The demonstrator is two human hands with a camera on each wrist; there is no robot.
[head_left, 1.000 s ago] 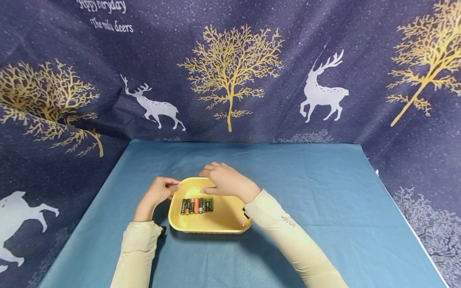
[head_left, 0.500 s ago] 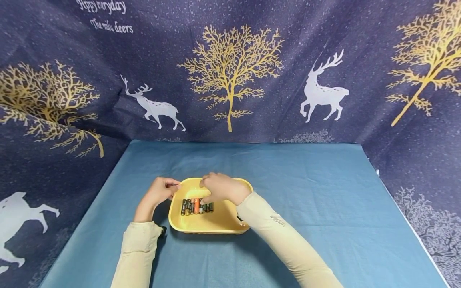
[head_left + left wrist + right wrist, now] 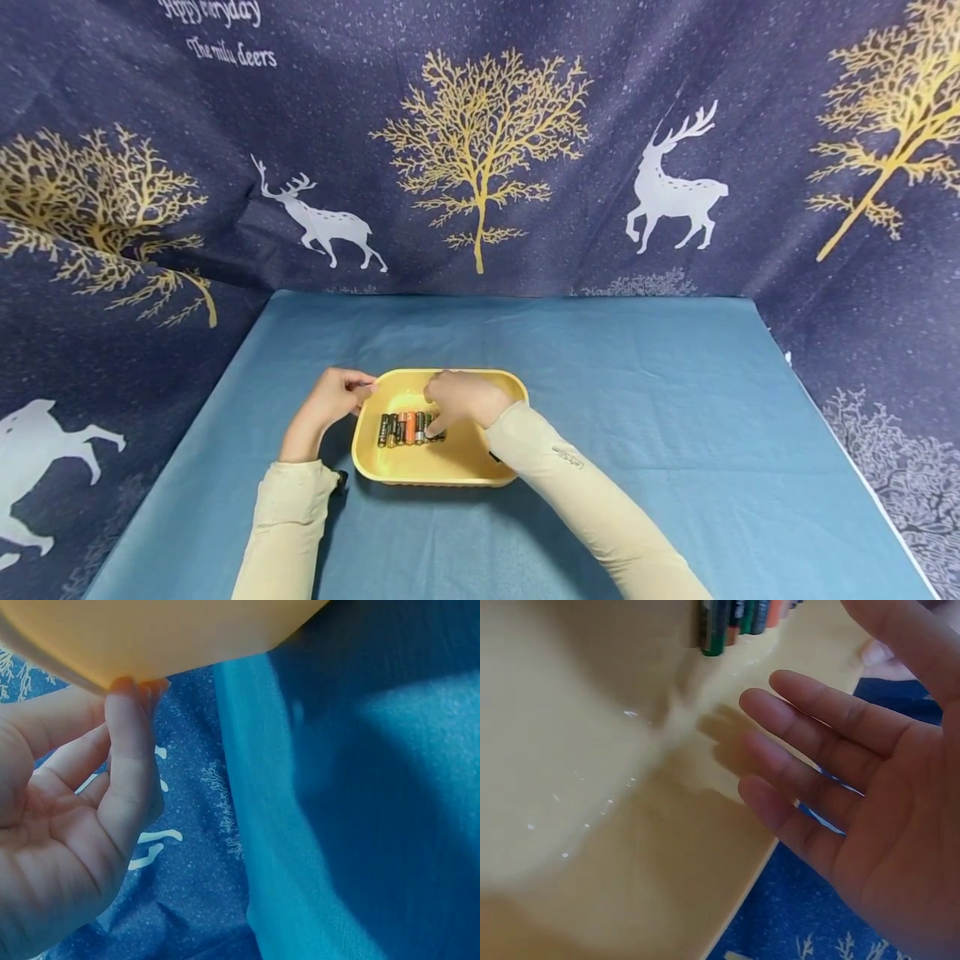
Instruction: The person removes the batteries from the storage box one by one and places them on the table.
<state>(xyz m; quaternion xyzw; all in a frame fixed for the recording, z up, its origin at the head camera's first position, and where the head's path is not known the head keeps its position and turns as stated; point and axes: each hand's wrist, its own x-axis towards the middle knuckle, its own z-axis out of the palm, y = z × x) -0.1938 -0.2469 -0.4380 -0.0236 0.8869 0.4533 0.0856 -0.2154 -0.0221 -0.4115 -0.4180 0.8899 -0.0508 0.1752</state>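
Several AA-size batteries (image 3: 401, 429), mostly dark with one orange, lie side by side in a row on the floor of a yellow plastic basin (image 3: 435, 481). My left hand (image 3: 330, 396) pinches the basin's left rim between thumb and fingers; the left wrist view shows this grip with the basin wall (image 3: 195, 634) above the hand. Over the inside of the basin, my right hand (image 3: 465, 398) has its thumb at the right end of the row. In the right wrist view the right hand's fingers (image 3: 840, 750) are spread with nothing between them, and the nearest battery (image 3: 714, 634) is green and black.
A blue cloth (image 3: 675, 433) covers the table under the basin. Behind and at the sides hangs a dark blue curtain (image 3: 540, 267) printed with deer and trees. The right sleeve (image 3: 570, 467) crosses the basin's right end.
My right hand has come down from above the far rim into the basin, nearer the right end of the battery row. The left hand stays at the rim.
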